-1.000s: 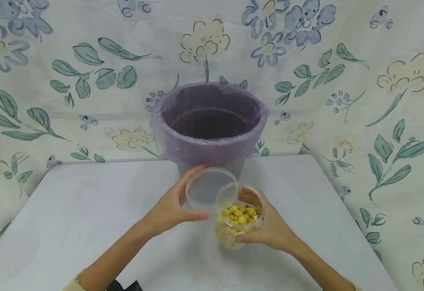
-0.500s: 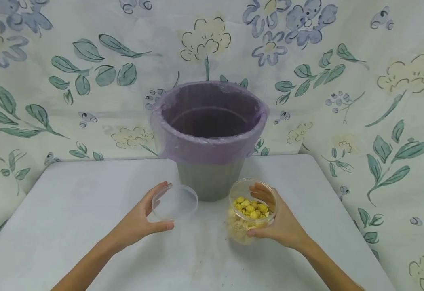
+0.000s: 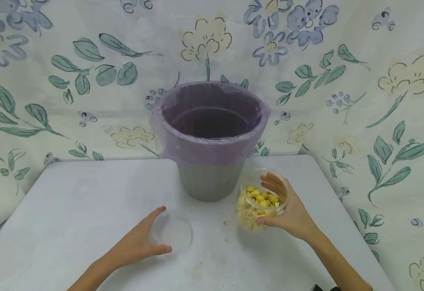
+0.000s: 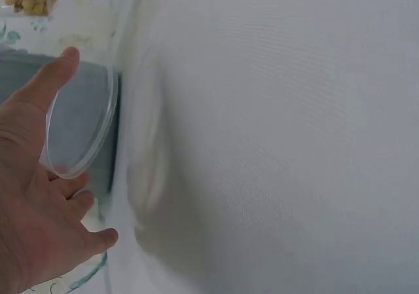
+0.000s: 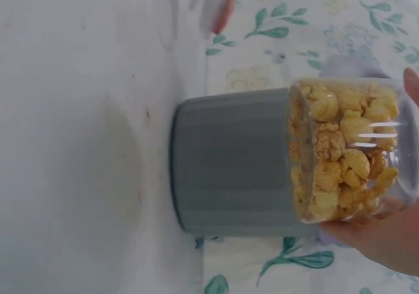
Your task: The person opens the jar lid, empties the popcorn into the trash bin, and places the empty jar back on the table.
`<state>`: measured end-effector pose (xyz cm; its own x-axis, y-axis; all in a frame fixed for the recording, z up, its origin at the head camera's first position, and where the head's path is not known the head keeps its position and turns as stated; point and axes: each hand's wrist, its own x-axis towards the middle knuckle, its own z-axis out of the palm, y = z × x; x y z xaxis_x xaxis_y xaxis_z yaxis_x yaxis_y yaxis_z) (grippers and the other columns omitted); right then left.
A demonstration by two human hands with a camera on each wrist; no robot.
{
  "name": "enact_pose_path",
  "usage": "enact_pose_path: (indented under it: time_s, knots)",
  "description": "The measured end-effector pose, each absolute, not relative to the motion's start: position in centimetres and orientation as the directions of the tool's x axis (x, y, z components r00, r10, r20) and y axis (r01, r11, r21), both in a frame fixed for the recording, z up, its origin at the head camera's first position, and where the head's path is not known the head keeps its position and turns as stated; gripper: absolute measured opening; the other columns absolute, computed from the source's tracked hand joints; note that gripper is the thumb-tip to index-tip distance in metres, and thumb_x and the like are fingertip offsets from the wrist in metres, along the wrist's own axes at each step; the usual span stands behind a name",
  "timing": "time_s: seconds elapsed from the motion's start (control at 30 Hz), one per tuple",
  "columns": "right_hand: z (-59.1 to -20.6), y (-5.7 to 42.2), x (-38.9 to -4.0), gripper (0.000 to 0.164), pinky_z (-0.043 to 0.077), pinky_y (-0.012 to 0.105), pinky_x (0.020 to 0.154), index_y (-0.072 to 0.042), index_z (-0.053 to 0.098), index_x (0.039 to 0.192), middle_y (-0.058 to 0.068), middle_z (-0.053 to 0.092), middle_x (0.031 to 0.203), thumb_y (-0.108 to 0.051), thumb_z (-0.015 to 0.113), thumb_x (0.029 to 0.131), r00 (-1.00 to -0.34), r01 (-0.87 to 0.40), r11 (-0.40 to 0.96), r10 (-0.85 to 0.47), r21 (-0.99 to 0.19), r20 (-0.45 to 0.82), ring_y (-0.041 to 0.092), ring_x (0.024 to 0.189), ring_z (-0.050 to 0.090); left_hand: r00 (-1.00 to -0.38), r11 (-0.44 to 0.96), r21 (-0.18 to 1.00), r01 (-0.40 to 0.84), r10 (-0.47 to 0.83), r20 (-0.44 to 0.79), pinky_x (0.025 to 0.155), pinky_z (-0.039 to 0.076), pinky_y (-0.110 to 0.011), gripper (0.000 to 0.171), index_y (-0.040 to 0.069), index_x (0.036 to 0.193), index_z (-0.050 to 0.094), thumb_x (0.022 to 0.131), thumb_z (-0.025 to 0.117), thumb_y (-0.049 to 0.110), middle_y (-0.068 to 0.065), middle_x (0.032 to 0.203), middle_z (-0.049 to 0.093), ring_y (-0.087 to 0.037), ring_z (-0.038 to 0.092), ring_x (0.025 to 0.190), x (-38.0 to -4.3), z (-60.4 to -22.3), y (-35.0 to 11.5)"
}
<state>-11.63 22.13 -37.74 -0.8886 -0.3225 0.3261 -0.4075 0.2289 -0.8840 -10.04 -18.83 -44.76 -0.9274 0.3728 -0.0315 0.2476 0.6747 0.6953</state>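
A clear, round plastic lid (image 4: pixel 82 120) spans the space between thumb and fingers of my left hand (image 3: pixel 135 242), which holds it by the rim. In the head view the lid is faint against the white tabletop, low over it; whether it touches the surface I cannot tell. My right hand (image 3: pixel 292 214) grips a clear plastic jar (image 5: pixel 347 153) by its side, thumb in front and fingers behind. Through its wall show yellow popcorn pieces (image 3: pixel 260 197), and its top is uncovered. The jar tilts slightly, its mouth partly toward the head camera.
A grey bin (image 3: pixel 212 182) with a purple liner (image 3: pixel 209 151) folded over its rim stands at the table's back centre, just left of the jar. Small crumbs dot the white table (image 3: pixel 99 194). Floral cloth (image 3: pixel 342 101) hangs behind and to the right.
My left hand has moved left, then down toward the tabletop with the lid, away from the jar. The right hand has shifted right and slightly farther back with the jar.
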Motion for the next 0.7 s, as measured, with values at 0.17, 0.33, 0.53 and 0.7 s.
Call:
enact_pose_path:
  time_s: [0.17,0.33,0.53,0.7]
  knots:
    - [-36.8,22.8,-12.2,0.099,0.031,0.061,0.109,-0.004,0.034,0.15,0.015,0.046,0.148,-0.001,0.09,0.068,-0.885,-0.43,0.244,-0.305,-0.869,0.352,0.032,0.133,0.046,-0.917,0.712,0.635,0.299,0.399,-0.017,0.105,0.035,-0.062,0.108,-0.002,0.148,0.038,0.07,0.087,0.053,-0.024,0.148,0.044,-0.047,0.041,0.134,-9.9,-45.1,-19.3]
    - [-35.6,23.5,-12.7,0.099,0.037,0.033,0.109,-0.008,0.035,0.151,0.014,0.045,0.148,0.006,0.088,0.068,-0.883,-0.446,0.253,-0.283,-0.859,0.375,0.023,0.133,0.047,-0.913,0.762,0.559,0.325,0.408,-0.025,0.103,0.032,-0.067,0.109,-0.006,0.146,0.04,0.067,0.089,0.051,-0.026,0.145,0.047,-0.049,0.043,0.132,-9.5,-45.5,-19.7]
    - [-33.7,24.2,-13.3,0.098,0.036,0.023,0.106,-0.011,0.034,0.151,0.01,0.045,0.147,0.007,0.085,0.07,-0.893,-0.436,0.293,-0.258,-0.851,0.369,0.023,0.134,0.046,-0.919,0.803,0.505,0.318,0.392,-0.044,0.103,0.024,-0.074,0.112,-0.008,0.146,0.039,0.064,0.09,0.048,-0.03,0.145,0.045,-0.05,0.038,0.135,-9.1,-46.3,-19.7]
    - [-32.6,24.5,-13.7,0.095,0.038,0.02,0.104,-0.011,0.035,0.149,0.008,0.044,0.147,0.012,0.083,0.071,-0.896,-0.432,0.285,-0.243,-0.856,0.372,0.023,0.134,0.044,-0.909,0.811,0.479,0.337,0.412,-0.058,0.104,0.025,-0.073,0.116,-0.007,0.149,0.034,0.067,0.087,0.055,-0.029,0.15,0.039,-0.05,0.035,0.137,-9.2,-45.8,-19.7]
